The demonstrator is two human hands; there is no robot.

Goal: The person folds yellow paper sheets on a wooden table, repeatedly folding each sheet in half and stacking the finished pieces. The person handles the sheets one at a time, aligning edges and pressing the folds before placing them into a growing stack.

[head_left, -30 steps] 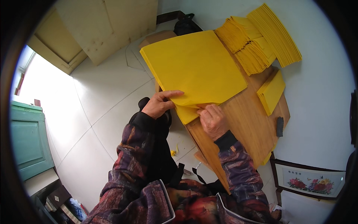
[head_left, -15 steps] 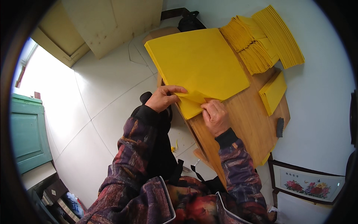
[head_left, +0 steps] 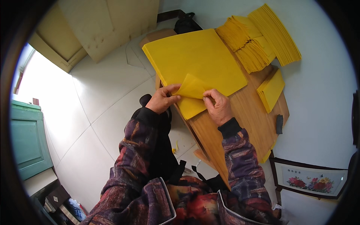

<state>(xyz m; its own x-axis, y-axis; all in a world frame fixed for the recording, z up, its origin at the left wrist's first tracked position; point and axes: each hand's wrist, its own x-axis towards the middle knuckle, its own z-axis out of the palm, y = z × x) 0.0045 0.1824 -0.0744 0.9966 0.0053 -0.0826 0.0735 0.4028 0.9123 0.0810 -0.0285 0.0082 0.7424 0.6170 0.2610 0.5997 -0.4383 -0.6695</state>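
Observation:
A thin yellow paper sheet point(head_left: 192, 85) is held slightly raised, with one pointed corner turned up. My left hand point(head_left: 161, 99) pinches its left side between thumb and fingers. On its right side, my right hand point(head_left: 219, 107) has thumb and forefinger closed on the edge. Beneath and beyond lies a thick stack of large yellow sheets point(head_left: 195, 54), its near corner showing below the held sheet. The stack rests on a wooden table point(head_left: 240, 114); my right hand is over the tabletop, my left by the table's left edge.
Folded yellow bundles point(head_left: 255, 50) and a tall pleated yellow pile point(head_left: 275, 33) stand at the far right. Nearer are a smaller yellow stack point(head_left: 270, 92) and a dark grey block point(head_left: 279, 124). A framed flower picture point(head_left: 309, 180) leans at the lower right.
The sheet's free corner has risen and now stands up as a point between my hands. My right hand has shifted slightly right, while my left stays nearly in place.

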